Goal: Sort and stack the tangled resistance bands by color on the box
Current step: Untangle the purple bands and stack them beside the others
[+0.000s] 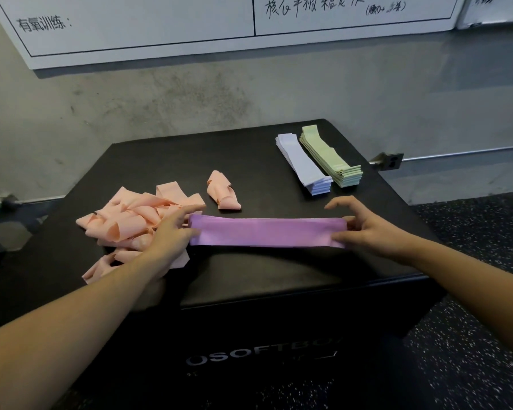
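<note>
Left hand (172, 232) and right hand (365, 229) pinched the purple band (267, 232) ends flat on the box (249, 279), beside the pink pile (131, 223)

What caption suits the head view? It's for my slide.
Both hands hold a purple band flat on the black box, pink bands unsorted.

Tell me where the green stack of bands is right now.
In the head view the green stack sits at the far right corner of the black box, right beside the pale lavender stack on its left.
</note>
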The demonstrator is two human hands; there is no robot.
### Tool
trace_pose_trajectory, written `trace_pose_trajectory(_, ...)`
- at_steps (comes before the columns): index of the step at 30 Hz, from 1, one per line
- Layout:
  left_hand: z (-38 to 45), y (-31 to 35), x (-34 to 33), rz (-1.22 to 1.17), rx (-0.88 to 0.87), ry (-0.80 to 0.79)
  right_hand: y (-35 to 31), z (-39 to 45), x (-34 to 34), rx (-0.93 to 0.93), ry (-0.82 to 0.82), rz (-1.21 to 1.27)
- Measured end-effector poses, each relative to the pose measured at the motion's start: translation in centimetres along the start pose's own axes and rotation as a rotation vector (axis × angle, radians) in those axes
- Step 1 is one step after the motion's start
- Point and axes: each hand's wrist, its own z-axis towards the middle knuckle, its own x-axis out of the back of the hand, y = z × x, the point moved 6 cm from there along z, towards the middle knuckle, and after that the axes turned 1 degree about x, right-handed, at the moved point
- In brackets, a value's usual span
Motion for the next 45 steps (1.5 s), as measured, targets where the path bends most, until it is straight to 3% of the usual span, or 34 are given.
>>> trace_pose_trajectory(5,0.8,2.4,0.7,-0.211,0.175,0.000,-1.0,-0.7,-0.1,-0.053,0.012,0.215)
trace_pose_trajectory(8,1.0,4.6,0.8,-0.152,0.158,-0.058,-1.3,-1.6,0.0,-0.113,0.012,0.232)
trace_pose_trajectory(12,1.8,7.1,0.6,-0.026,0.093,-0.106,-2.0,-2.9,-0.2,-0.054,-0.052,0.293)
trace_pose_trajectory(15,3.0,8.2,0.4,0.077,0.061,-0.125,-2.4,-3.2,-0.1,0.021,-0.095,0.194)
trace_pose_trajectory(20,6.1,10.0,-0.3,0.192,-0.008,-0.142,-3.4,-2.5,0.3,0.191,0.093,-0.091)
trace_pose_trajectory(24,8.9,11.9,-2.0,0.332,-0.095,-0.139,-3.5,-1.6,0.0,0.283,0.094,-0.268)
trace_pose_trajectory(28,12.1,13.5,-4.2,0.417,-0.187,-0.134,-3.8,-0.3,-0.8,0.569,0.178,-0.696)
trace_pose_trajectory(32,15.6,14.1,-6.3,0.487,-0.228,-0.071,-4.3,2.2,-2.2,0.757,0.107,-0.887)
trace_pose_trajectory(36,19.4,15.1,-8.1,0.547,-0.298,-0.063,-4.4,6.4,-2.8,0.737,-0.009,-0.920)
trace_pose_trajectory(45,30.3,16.4,-11.5,0.606,-0.323,-0.036,-4.2,17.3,-0.5,0.488,-0.132,-0.985)
